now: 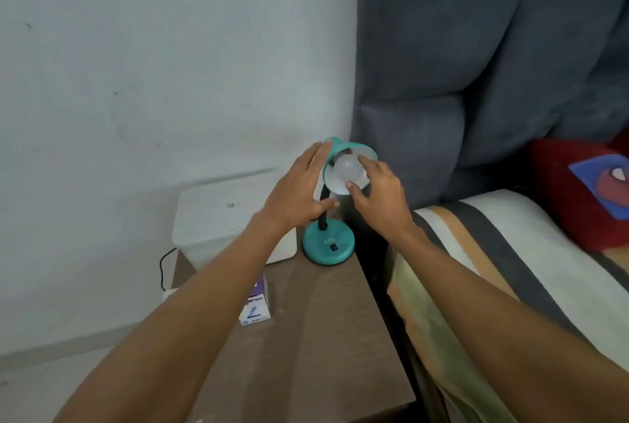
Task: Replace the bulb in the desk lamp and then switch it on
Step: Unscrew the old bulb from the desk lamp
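A teal desk lamp [328, 245] stands at the far right corner of a brown bedside table [316, 337], and everything else sits around it. Farthest left of the lamp, against the wall, rests a white box-shaped appliance [218, 218] with a black cable trailing down behind it. Nearer the viewer and left of the lamp's base lies a small purple-and-white carton [257, 307], partly hidden by the forearm. The left hand [296, 191] is spread, fingers cupping the outer left side of the lamp's shade [366, 152], thumb beneath. The shade is teal outside, white inside, tipped toward the viewer on a black neck above a round base with a small black switch. Inside it sits a frosted white bulb [347, 169], unlit. The right hand [377, 194] pinches that bulb by its fingertips. Right of the lamp lies a striped bed [510, 269].
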`<state>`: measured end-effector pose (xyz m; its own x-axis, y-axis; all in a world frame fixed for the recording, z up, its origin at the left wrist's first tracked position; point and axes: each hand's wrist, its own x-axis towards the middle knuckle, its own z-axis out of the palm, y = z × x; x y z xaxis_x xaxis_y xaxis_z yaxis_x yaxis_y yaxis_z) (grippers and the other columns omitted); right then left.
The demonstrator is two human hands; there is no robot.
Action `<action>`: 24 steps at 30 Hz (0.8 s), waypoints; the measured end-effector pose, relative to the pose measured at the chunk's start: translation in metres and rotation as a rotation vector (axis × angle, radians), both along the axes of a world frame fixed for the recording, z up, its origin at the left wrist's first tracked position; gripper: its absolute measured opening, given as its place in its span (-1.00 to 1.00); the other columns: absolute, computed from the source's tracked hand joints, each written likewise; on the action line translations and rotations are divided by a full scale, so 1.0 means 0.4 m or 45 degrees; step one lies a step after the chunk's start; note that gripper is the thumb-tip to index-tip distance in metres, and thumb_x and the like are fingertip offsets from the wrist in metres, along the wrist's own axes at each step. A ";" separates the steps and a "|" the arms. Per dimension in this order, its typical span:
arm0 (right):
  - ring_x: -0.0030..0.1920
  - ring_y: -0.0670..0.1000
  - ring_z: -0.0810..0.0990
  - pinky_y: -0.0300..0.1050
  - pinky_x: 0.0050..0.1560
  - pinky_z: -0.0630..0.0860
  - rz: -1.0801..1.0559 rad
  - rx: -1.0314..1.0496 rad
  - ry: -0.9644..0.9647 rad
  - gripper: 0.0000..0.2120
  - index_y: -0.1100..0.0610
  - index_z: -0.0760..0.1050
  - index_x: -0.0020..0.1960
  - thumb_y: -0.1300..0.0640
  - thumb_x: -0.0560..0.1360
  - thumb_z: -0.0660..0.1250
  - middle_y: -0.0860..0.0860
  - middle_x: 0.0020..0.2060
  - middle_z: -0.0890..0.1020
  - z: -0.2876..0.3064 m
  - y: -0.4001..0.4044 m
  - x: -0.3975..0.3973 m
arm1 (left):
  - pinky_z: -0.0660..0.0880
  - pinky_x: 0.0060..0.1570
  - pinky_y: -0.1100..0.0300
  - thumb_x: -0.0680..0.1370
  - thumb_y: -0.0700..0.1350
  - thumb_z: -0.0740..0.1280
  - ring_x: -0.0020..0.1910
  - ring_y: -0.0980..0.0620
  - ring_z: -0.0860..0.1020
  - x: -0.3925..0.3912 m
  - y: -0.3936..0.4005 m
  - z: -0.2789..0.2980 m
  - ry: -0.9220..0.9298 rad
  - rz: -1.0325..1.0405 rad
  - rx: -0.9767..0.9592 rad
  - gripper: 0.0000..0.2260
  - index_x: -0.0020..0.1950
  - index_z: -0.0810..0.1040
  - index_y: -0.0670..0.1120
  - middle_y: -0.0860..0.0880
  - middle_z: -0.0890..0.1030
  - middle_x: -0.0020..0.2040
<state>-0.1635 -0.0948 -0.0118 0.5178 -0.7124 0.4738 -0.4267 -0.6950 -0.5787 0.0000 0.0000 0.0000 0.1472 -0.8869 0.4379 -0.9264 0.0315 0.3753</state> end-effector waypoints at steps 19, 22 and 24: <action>0.27 0.20 0.51 0.08 0.24 0.51 -0.040 -0.104 -0.050 -0.40 0.14 0.34 0.46 0.17 0.47 0.46 0.14 0.37 0.45 -0.044 -0.024 0.089 | 0.43 0.44 -0.06 0.47 -0.19 0.55 0.49 -0.16 0.42 0.058 -0.078 -0.022 0.008 -0.198 0.016 -0.13 0.66 0.13 -0.03 -0.08 0.28 0.61; 0.24 0.19 0.55 0.04 0.20 0.50 -0.113 0.089 -0.132 -0.41 0.19 0.34 0.44 0.04 0.50 0.44 0.16 0.30 0.53 -0.041 -0.018 0.091 | 0.45 0.42 -0.08 0.47 -0.19 0.56 0.47 -0.17 0.43 0.056 -0.078 -0.025 0.012 -0.192 0.027 -0.12 0.66 0.13 -0.01 -0.07 0.28 0.62; 0.22 0.23 0.55 0.11 0.21 0.52 -0.102 -0.006 -0.043 -0.42 0.20 0.35 0.45 0.14 0.49 0.46 0.18 0.32 0.52 -0.038 -0.014 0.093 | 0.43 0.44 -0.04 0.47 -0.18 0.56 0.49 -0.15 0.42 0.054 -0.074 -0.024 0.019 -0.186 0.026 -0.12 0.66 0.13 -0.02 -0.06 0.28 0.62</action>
